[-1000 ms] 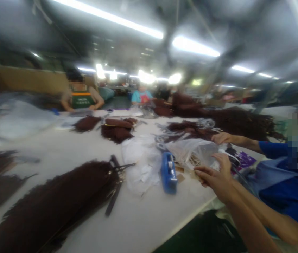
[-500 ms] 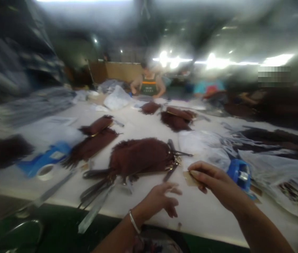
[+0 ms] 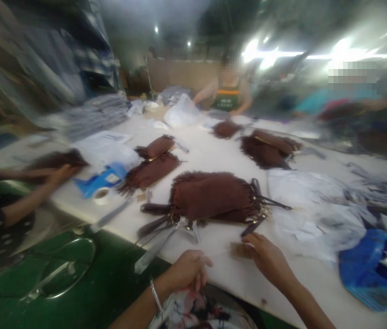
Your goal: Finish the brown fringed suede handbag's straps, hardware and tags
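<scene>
Near the table's front edge, my right hand [image 3: 270, 258] pinches a small tan piece [image 3: 240, 250] that looks like card; blur hides its details. My left hand [image 3: 189, 268], wearing a bracelet at the wrist, is to its left with fingers curled together. What they hold, if anything, cannot be made out; a faint pale line runs between the hands. Just beyond them lies a stack of brown fringed bags [image 3: 214, 198] with dark straps and metal clasps. A wrapped strap [image 3: 155, 251] hangs from the stack over the edge.
A blue tape dispenser [image 3: 373, 269] stands at right, near crumpled clear plastic bags [image 3: 316, 219]. At left are another blue dispenser [image 3: 102, 180], a tape roll [image 3: 101, 195] and a co-worker's hand [image 3: 61, 173] on brown material. More brown fringed bags [image 3: 270, 148] lie farther back.
My view has turned left, shifting the table's contents rightward. My left hand's fingers have gone from spread to curled. The right hand still pinches the tan piece.
</scene>
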A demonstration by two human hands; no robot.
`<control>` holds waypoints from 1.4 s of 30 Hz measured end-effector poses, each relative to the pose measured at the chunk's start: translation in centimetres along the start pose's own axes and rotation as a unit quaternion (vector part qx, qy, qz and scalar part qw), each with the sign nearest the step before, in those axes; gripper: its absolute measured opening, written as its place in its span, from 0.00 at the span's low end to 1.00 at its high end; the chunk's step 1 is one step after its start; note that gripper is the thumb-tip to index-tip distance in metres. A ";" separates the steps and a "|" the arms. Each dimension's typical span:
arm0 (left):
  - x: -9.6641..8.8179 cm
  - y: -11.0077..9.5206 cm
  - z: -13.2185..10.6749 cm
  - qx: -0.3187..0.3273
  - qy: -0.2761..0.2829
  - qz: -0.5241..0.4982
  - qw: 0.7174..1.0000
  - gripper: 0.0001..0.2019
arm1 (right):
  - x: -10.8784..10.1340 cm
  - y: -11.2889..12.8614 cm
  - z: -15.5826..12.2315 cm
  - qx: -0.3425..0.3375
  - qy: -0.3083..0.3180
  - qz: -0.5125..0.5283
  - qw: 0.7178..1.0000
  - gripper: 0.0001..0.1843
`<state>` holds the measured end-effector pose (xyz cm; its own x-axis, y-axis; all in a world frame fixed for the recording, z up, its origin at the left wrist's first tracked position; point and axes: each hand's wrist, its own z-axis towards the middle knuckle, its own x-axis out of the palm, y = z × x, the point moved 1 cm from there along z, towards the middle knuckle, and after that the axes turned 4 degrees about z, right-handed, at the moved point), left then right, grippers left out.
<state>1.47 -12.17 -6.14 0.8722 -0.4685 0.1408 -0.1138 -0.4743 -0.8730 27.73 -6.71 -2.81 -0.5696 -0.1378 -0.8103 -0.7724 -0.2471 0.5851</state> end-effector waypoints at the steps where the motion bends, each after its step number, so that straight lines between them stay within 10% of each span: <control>1: -0.1 0.1 -0.1 -0.011 0.010 0.013 1.000 0.24 | 0.6 1.0 -0.3 -0.033 -0.008 -0.028 0.999 0.12; 8: -0.8 -1.8 -1.1 -0.037 0.080 0.044 0.995 0.28 | 4.3 9.3 -1.4 -0.081 0.149 0.164 0.972 0.18; 16: -2.2 -1.0 -3.2 -0.035 0.119 -0.045 0.991 0.29 | 6.1 10.6 -0.4 -0.069 0.168 0.167 0.969 0.08; 20: -4.3 -3.2 -3.8 0.047 -0.113 0.098 0.988 0.21 | 5.1 10.5 0.7 -0.089 0.113 0.137 0.980 0.09; 23: -6.2 -5.3 -3.7 0.184 -0.376 0.278 0.865 0.15 | 3.9 10.7 2.1 -0.084 0.061 0.138 0.985 0.09; 26: -7.0 -5.4 -2.1 0.213 -0.419 0.387 0.793 0.14 | 3.1 11.8 4.1 -0.096 0.023 0.142 0.985 0.10; 35: -7.4 -3.3 1.0 0.108 -0.383 0.351 0.848 0.06 | 6.4 14.2 10.4 -0.160 -0.021 0.116 0.980 0.10; 42: -9.3 -2.7 0.7 0.113 -0.260 0.121 0.951 0.09 | 8.7 12.8 10.8 -0.143 0.006 0.091 0.985 0.10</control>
<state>-6.00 -6.01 -5.40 0.9575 -0.0836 -0.2762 -0.2876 -0.1997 -0.9367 9.86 -0.69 -2.05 -0.6868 -0.2162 -0.6939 -0.5454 -0.4779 0.6886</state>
